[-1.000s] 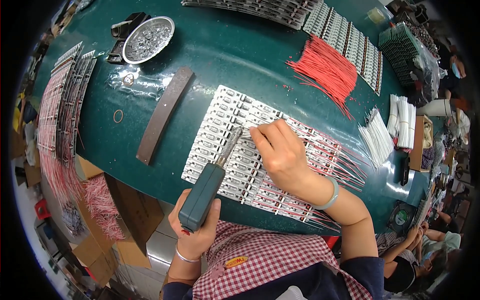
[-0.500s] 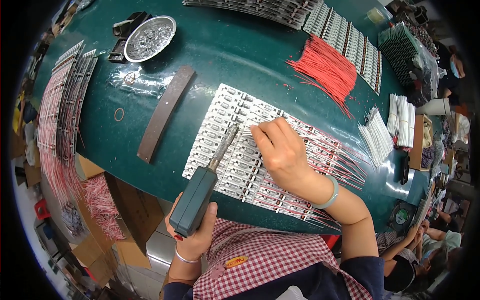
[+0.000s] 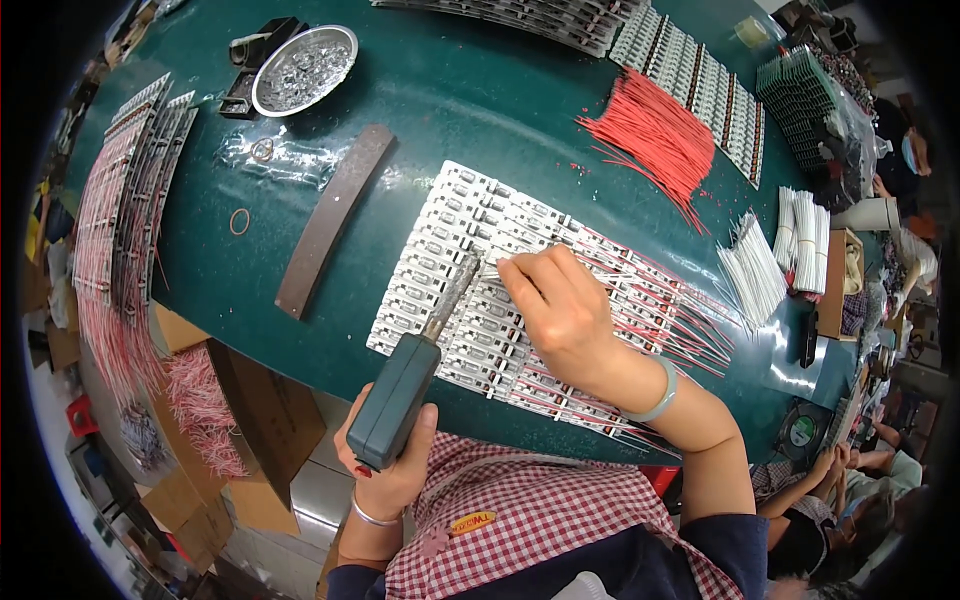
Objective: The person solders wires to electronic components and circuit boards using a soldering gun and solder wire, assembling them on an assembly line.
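Observation:
My left hand [image 3: 398, 478] is wrapped round the grip of a dark green soldering gun [image 3: 394, 402]. Its long, crusted tip reaches onto a panel of white circuit boards [image 3: 402, 300] lying flat on the table. Just right of that tip, my right hand [image 3: 568, 315] is closed in a pinch over the panel, with what looks like a thin white wire [image 3: 489, 273] poking out from the fingertips. Red and white wires [image 3: 690, 322] trail off the panel's right side, partly behind my right forearm. The exact contact at the tip is too small to make out.
A brown curved strip [image 3: 333, 222] and a metal bowl of silvery scraps [image 3: 304, 72] are on the left. Red wires [image 3: 655, 140] and white wires [image 3: 755, 275] are piled at right. Wired panels [image 3: 125, 200] overhang the left edge above a cardboard box [image 3: 265, 420].
The soldering tip and my right fingertips have shifted slightly toward me along the panel. Both hands keep their hold. The whole view has moved a little.

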Tool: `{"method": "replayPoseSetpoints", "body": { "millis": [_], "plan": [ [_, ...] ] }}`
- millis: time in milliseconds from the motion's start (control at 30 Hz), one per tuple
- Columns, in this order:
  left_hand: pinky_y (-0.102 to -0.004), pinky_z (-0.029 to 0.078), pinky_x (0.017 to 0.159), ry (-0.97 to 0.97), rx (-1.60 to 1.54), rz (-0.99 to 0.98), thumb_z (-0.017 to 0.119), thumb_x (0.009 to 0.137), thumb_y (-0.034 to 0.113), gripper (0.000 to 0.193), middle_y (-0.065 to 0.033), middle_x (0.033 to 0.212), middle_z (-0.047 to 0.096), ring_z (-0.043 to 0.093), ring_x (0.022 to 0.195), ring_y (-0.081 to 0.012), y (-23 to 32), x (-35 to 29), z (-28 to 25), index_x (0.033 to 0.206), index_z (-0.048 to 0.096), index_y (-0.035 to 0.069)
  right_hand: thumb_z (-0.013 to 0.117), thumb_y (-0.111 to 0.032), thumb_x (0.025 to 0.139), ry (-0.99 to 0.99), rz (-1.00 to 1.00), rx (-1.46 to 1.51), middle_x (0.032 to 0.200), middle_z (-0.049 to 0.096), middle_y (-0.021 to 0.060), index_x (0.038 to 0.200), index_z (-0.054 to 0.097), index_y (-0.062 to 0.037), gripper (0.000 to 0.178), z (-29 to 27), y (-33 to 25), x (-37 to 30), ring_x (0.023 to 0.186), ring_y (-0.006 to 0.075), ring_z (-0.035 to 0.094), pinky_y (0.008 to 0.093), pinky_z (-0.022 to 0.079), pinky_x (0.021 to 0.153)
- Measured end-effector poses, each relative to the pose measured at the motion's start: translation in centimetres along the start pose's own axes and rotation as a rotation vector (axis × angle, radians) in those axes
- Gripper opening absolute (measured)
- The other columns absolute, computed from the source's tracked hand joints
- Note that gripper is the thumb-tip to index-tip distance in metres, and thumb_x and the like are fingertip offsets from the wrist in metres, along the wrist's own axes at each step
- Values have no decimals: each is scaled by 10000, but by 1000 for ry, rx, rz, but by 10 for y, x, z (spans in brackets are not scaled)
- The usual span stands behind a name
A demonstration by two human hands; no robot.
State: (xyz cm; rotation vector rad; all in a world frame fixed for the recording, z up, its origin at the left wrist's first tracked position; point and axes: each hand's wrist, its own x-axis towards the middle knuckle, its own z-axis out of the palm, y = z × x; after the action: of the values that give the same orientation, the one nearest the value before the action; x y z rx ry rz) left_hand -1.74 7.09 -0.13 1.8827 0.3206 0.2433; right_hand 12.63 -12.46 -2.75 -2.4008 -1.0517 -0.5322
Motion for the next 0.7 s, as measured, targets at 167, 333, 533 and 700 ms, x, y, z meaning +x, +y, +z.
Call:
{"method": "replayPoseSetpoints", "body": {
  "millis": [167,333,533,700],
  "plan": [
    [-292,522,666,-24,7,33,768,807,-3,227,-146,926,682,670,748,-217,-2,0,0,1006,680,-68,663,-19,685,-12,4,-17,881,600,108,995,671,93,330,0,-1,1,797,236,568,319,501,611],
    [-296,519,657,-32,12,16,767,799,-15,208,-151,918,678,670,737,-230,1,1,0,980,679,-64,658,-18,680,-25,-1,-27,876,595,110,992,671,95,332,-1,-2,2,799,237,568,321,501,610],
    [-300,516,642,-60,51,9,764,798,-15,189,-148,905,672,665,717,-231,4,2,0,960,679,-61,649,5,668,-34,26,-12,960,644,147,1051,654,96,395,-1,-4,-1,788,264,598,343,509,619],
    [-298,506,621,-57,70,10,764,800,-4,189,-137,886,663,655,697,-223,3,0,-2,959,680,-61,645,3,672,-48,23,-10,959,641,146,1056,652,96,395,-3,-4,0,793,265,598,344,511,620]
  ]
}}
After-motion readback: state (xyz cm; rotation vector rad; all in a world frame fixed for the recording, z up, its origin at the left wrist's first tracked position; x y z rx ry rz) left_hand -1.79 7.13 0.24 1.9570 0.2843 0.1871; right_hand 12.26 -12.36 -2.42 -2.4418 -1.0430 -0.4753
